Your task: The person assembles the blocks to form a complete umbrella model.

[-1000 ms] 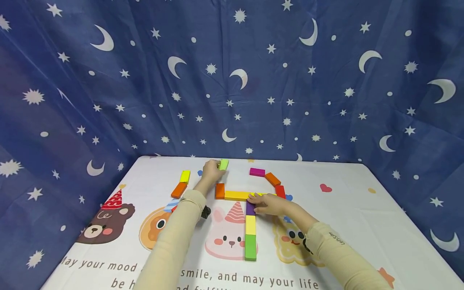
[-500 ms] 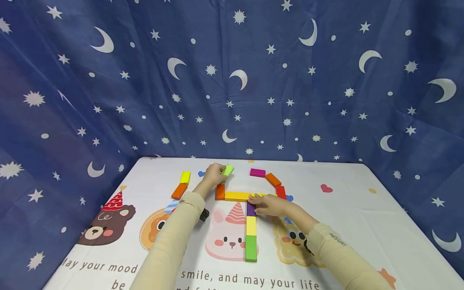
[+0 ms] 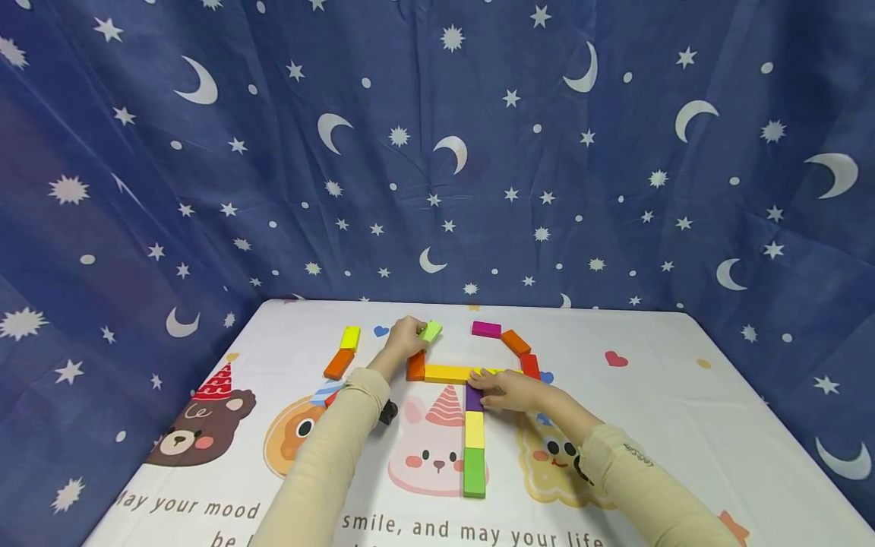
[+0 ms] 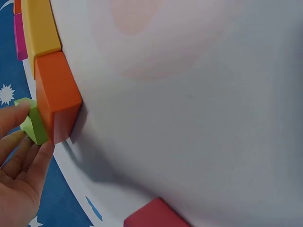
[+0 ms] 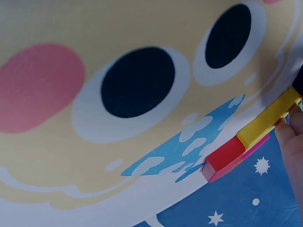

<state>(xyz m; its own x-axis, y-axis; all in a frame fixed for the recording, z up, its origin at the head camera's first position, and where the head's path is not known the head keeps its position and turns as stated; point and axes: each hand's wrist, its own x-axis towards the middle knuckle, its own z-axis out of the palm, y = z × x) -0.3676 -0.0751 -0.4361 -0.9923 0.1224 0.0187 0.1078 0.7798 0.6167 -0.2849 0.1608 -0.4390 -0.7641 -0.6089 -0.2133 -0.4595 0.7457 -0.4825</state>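
Note:
My left hand (image 3: pixel 408 336) pinches a light green block (image 3: pixel 431 332) at its left side. In the left wrist view, that light green block (image 4: pixel 34 124) lies against an orange block (image 4: pixel 61 90), between thumb and fingers. The orange block (image 3: pixel 415 368) stands at the left end of a yellow row (image 3: pixel 446 374). My right hand (image 3: pixel 509 390) rests its fingertips on the row's right part, just above a purple block (image 3: pixel 474 397). In the right wrist view, its fingers touch the edge of a yellow block (image 5: pixel 270 118) that abuts a red block (image 5: pixel 225 156).
A pale yellow block (image 3: pixel 474 430) and a green block (image 3: pixel 474 472) continue down from the purple one. Red (image 3: pixel 529 366), orange (image 3: pixel 516 342) and magenta (image 3: pixel 486 330) blocks curve at the right. Yellow (image 3: pixel 350 338) and orange (image 3: pixel 338 364) blocks lie left.
The left hand has brought the light green block right and nearer, turning it to slant against the orange block's top end. The right hand has stayed in place.

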